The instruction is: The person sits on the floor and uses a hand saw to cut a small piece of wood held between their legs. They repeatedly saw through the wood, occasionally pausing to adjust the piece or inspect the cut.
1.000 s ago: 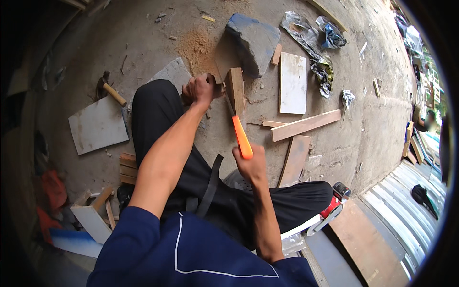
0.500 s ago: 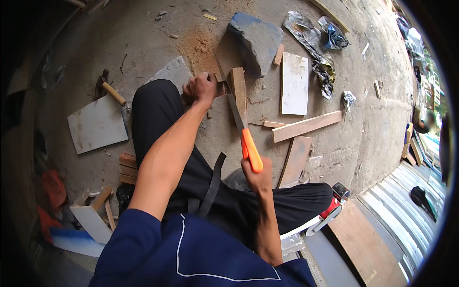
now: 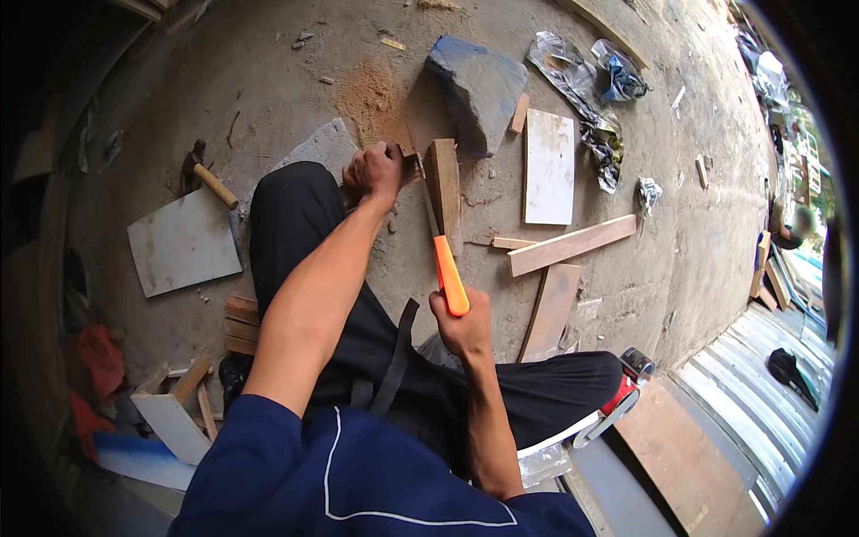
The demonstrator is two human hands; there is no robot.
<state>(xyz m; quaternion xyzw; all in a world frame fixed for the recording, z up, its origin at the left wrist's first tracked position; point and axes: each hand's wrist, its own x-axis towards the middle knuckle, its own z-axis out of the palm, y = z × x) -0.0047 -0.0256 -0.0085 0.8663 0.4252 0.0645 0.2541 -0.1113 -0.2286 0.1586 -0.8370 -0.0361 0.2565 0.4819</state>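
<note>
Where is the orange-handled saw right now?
The saw is near the middle of the head view, its handle in the right hand, pointing away from the person between the left hand and the wooden block.

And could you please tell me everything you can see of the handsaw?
The handsaw has a bright orange handle, seemingly plastic, and a slim, grey, metal-looking blade. The right hand grips the handle's near end. The blade points away from the person, slanting slightly left, between the wooden block on its right and the wood piece in the left hand. Whether it touches either is unclear, and its far tip and teeth are hard to make out.
</note>
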